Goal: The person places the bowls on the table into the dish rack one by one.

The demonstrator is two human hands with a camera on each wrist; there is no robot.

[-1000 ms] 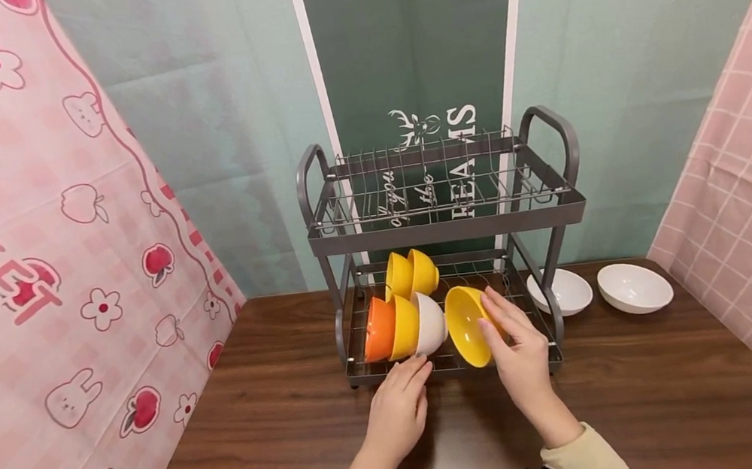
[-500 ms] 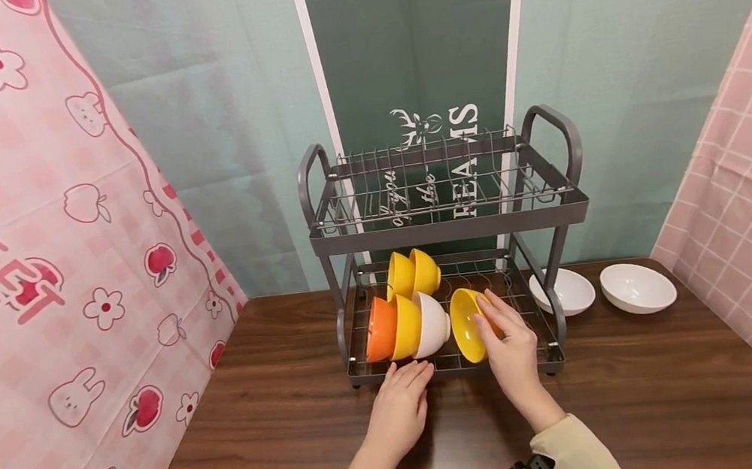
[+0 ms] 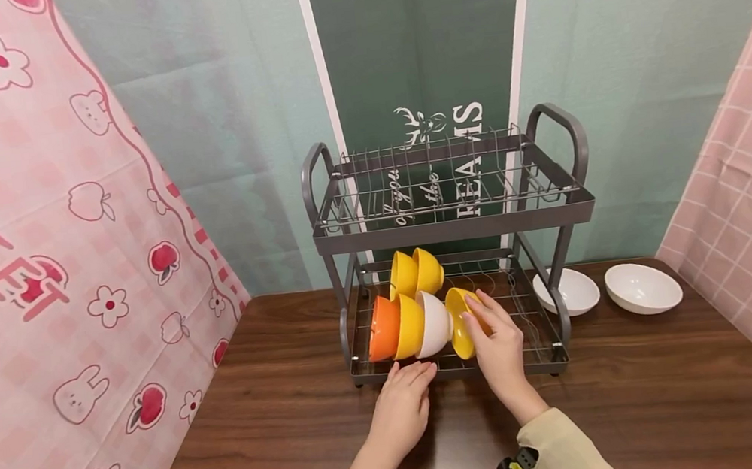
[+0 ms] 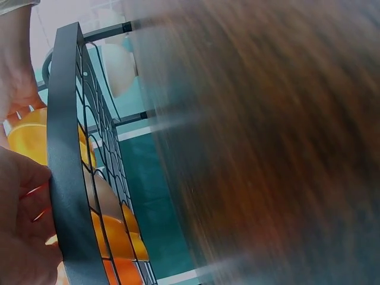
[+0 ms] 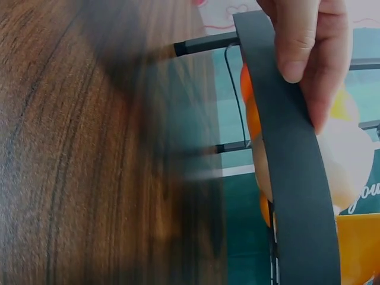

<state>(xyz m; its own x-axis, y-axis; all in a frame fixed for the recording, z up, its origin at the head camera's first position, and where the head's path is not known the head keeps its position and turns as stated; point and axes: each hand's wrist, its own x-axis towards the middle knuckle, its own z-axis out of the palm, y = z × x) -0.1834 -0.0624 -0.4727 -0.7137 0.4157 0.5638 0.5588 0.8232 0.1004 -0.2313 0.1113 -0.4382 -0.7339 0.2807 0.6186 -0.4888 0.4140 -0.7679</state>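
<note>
I'm likely racking the yellow bowl (image 3: 460, 327) my right hand (image 3: 498, 340) pinches, left hand (image 3: 402, 402) resting on the rack (image 3: 455, 229); next, settle it.

i face a creased pale green cloth (image 3: 223, 128) with a dark green, white-edged panel (image 3: 426, 48); a pink printed cloth (image 3: 128, 273) hangs to my left, a pink grid cloth (image 3: 749, 229) to my right, above a brown wood-grain tabletop (image 3: 252, 428).
</note>
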